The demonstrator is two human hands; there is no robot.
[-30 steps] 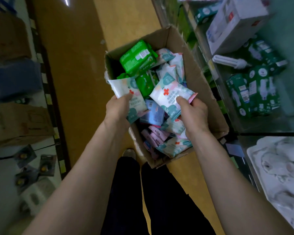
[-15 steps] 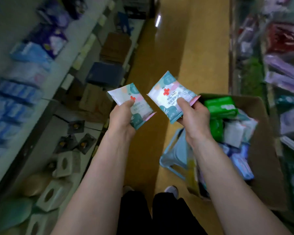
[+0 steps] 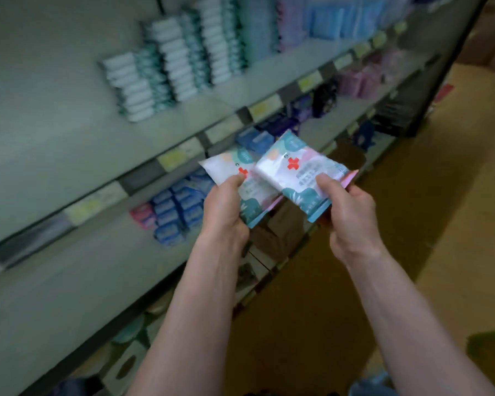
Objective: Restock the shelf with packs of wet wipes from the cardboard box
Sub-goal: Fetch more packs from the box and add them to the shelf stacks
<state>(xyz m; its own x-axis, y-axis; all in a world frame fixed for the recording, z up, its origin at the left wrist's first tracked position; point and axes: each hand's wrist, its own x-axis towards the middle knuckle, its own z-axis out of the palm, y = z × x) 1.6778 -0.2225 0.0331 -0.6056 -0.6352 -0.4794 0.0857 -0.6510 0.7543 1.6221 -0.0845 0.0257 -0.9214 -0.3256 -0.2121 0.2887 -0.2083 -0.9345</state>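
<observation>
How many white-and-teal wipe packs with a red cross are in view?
2. The left hand grips the left pack; the right hand grips the right pack, overlapping it. The blurred shelf may hold more.

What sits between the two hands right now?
Only what they hold: the left pack in the left hand and the right pack in the right hand, its edge overlapping the left one. The head view shows this.

Blue packs [image 3: 169, 212] sit stacked at nine o'clock, yellow price tags [image 3: 179, 158] just above. Pink packs [image 3: 360, 78] show at one o'clock, tan floor [image 3: 455, 238] toward three
</observation>
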